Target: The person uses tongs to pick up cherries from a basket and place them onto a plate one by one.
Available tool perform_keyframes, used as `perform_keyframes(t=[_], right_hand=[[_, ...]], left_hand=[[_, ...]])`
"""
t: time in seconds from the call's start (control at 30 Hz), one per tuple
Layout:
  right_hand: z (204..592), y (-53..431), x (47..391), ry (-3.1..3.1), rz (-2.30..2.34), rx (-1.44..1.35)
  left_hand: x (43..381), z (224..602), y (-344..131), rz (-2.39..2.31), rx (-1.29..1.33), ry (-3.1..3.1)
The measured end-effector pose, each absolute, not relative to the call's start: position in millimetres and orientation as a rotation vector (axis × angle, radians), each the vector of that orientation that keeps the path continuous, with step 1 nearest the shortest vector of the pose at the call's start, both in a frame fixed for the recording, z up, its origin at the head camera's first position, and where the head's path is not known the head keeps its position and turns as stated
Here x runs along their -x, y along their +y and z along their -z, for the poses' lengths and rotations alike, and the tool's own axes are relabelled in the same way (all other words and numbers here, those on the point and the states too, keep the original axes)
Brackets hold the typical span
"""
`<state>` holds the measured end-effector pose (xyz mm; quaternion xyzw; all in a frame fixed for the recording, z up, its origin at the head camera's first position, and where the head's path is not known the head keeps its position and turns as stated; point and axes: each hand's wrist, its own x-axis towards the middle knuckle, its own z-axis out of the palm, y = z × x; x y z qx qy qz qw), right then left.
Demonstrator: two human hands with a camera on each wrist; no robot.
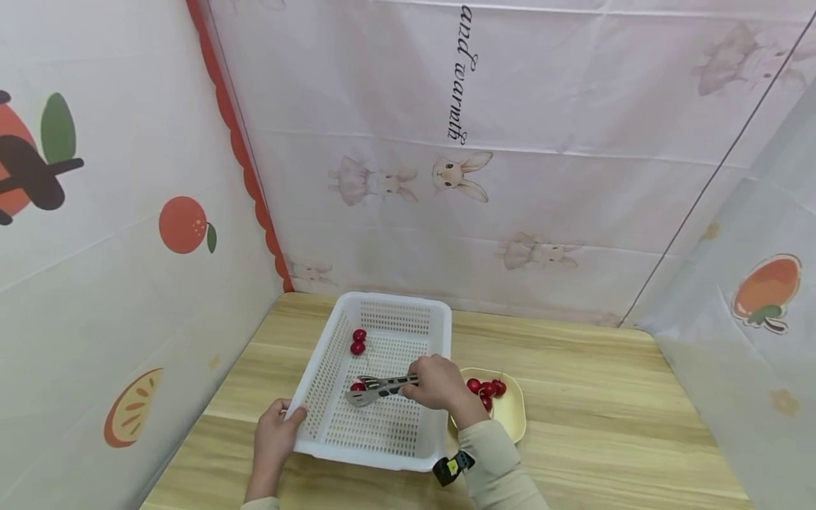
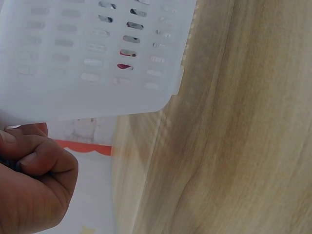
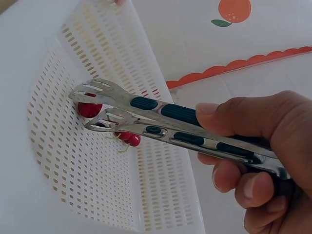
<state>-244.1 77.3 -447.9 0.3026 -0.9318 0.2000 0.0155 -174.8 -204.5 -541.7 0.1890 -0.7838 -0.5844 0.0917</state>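
Note:
In the head view my left hand [image 1: 275, 433] grips the near left rim of a white perforated basket [image 1: 376, 459], thumb over the edge. My right hand [image 1: 437, 383] holds metal serving tongs [image 3: 180, 113] with dark green inserts, reaching over the basket's right side. A red cherry [image 3: 89, 108] is at the tongs' slotted tips, low in the basket; whether they pinch it I cannot tell. Two more cherries [image 1: 358, 341] lie farther back along the basket's left side. Beside the basket on the right, a pale yellow dish [image 1: 516, 416] holds several cherries [image 1: 488, 389], partly behind my right forearm.
The wooden table [image 1: 593, 411] extends to the right of the dish and to the left of the basket. A printed cloth wall [image 1: 395, 248] stands just behind the basket, and others rise at the left and right. A black strap device [image 1: 453, 467] is on my right wrist.

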Motion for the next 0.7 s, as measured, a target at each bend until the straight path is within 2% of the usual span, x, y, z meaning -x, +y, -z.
perform_keyframes(t=[0.7], right_hand=[[437, 92, 231, -2.733, -0.753, -1.023]], left_hand=[[173, 537, -204, 1.695, -0.564, -2.336]])
